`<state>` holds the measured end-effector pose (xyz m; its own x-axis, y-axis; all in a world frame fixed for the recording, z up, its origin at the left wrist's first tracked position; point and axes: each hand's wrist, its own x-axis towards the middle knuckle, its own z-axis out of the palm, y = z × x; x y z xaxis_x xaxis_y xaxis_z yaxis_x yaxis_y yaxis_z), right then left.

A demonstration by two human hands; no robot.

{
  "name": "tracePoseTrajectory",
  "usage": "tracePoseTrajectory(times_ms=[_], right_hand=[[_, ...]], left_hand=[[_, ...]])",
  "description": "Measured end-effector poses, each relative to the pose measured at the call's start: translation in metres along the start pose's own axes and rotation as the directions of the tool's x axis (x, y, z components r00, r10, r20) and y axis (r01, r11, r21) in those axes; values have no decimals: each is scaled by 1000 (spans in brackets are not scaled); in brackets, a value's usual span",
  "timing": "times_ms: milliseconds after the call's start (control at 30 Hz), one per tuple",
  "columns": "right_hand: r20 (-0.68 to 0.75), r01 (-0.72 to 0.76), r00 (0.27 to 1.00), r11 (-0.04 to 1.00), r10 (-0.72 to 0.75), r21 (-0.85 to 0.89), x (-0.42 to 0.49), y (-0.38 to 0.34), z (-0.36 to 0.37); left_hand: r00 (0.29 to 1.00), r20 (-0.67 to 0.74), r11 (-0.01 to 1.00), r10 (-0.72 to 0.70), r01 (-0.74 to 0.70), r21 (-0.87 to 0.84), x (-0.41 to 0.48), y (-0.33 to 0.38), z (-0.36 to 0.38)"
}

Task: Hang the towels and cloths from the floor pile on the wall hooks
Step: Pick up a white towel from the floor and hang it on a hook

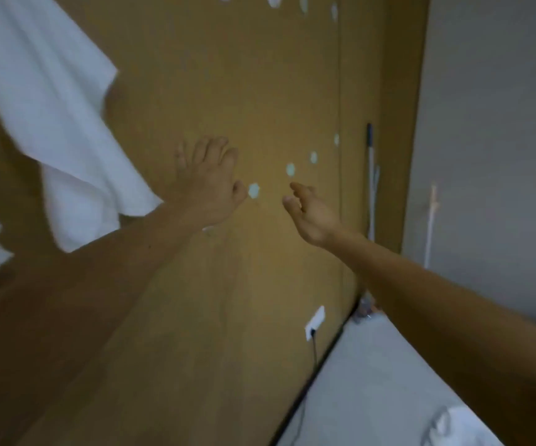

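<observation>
Head view: hook sits in gap between left hand, right hand.

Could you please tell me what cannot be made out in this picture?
Head view:
white towel: top and hook cut off by the frame edge.
wall hooks: small, blurred; shape unclear.
white object: cut off by the bottom edge, blurred.
left hand: fingertips motion-blurred.

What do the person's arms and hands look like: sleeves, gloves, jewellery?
The left hand and right hand wear no gloves. The left arm and right arm are bare, no sleeve in view. No watch or ring shows, though the picture is blurred.
</observation>
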<state>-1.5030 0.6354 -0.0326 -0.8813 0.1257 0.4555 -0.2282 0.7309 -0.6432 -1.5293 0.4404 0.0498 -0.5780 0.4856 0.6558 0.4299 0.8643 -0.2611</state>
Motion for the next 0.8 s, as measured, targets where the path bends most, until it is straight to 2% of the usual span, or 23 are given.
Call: tracePoseTrajectory(times_ms=[100,233,333,433,533,667,800], right_hand=[[6,-169,985,977,171,-132,-47,81,-32],[-1,-377,923,903,385,-206,-119,182,-76],[-21,-506,855,825,518,-250,-178,249,-108],[-42,-611,777,735,628,-294,-239,308,-136],[-58,-736,653,615,755,-285,-303,351,-154],[-57,-861,452,418,890,-290,-391,391,-170],[-84,-953,231,208,969,-222,-479,412,-167]], left_hand=[[971,204,985,125,-97,-143,-4,76,55],[865,390,928,314,-192,-320,-21,190,121],[753,499,870,429,-195,-452,-43,282,156],[609,586,820,534,-205,-534,-72,373,187],[450,628,764,635,-248,-595,-107,450,209],[290,613,678,735,-282,-679,-153,530,226],[147,558,573,817,-320,-754,-197,594,244]])
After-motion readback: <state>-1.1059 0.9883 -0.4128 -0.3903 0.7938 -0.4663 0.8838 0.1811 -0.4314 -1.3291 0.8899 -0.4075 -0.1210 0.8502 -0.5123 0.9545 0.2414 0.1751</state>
